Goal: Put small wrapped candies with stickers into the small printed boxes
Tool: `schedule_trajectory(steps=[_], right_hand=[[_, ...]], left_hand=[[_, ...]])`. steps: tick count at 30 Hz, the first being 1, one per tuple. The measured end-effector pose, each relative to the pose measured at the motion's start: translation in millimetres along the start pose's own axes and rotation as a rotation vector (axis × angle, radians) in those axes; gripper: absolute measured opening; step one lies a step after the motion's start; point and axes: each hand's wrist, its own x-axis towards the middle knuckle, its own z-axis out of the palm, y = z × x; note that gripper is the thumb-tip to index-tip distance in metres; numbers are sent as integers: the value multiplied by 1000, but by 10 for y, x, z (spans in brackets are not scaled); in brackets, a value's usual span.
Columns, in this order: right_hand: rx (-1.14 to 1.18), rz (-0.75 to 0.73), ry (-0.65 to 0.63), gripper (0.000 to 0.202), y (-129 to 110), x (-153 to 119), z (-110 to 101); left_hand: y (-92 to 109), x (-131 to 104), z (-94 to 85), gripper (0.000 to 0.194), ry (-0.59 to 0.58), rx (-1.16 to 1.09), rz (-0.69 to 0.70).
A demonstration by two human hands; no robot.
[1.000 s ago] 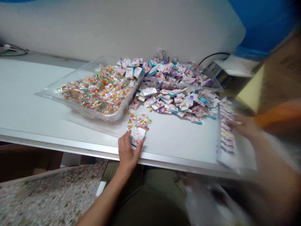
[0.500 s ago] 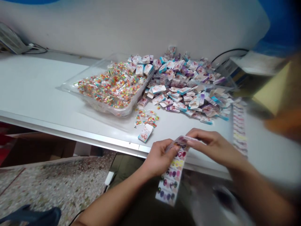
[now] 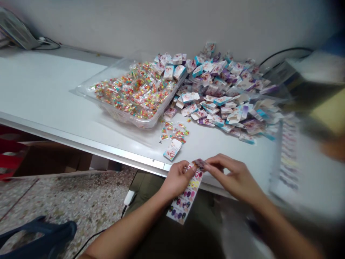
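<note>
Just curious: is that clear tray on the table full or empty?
Full: the clear tray is heaped with small colourful packets almost to its rim.

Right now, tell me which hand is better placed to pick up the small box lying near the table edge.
Left. The left hand sits just below the small box, pinching only the sticker strip by its side; the right hand is farther away, gripping the strip's top.

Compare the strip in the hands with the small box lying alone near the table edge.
The sticker strip is long, thin and hangs off the table, pinched at its top by the left hand and right hand; the small box is short, blocky and lies untouched on the table. The strip shows rows of coloured ovals; the box shows a pinkish picture with a blue edge. Both are colourfully printed.
</note>
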Motion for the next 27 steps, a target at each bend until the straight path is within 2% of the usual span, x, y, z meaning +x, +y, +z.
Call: schedule_trajectory(steps=[2,5,7,9,11,13,16,17,19,21,23,25,27], right_hand=[[48,82,-122,20,-28,-54,34],[115,214,-211,23,40,-83,135],[75,236,-149,24,127,-60,213],[6,173,-57,26,197,-18,272],[21,96,-41,23,222,26,293],[101,94,-45,20,199,57,265],[180,185,8,23,118,59,169],[211,212,-16,24,91,47,143],[303,269,-146,26,49,8,133],[342,307,-240,27,37,-40,194],[247,300,-169,26,56,-79,299],[109,235,-17,24,90,-97,396],[78,177,34,24,114,-95,441]], left_hand=[[-5,12,-24,34,47,1,-11],[38,-17,-55,22,-10,-11,-34],[81,-55,-77,16,-72,22,10],[115,-88,-101,14,-123,64,71],[130,-104,-127,16,-144,54,81],[122,-105,-151,22,-114,32,29],[81,-96,-179,29,-48,73,-57],[65,-95,-182,31,-37,84,-76],[39,-100,-173,31,-35,35,-117],[29,-117,-150,27,-49,-54,-142],[40,-141,-124,22,-77,-108,-130],[63,-166,-109,19,-100,-116,-92],[83,-185,-109,19,-111,-110,-62]])
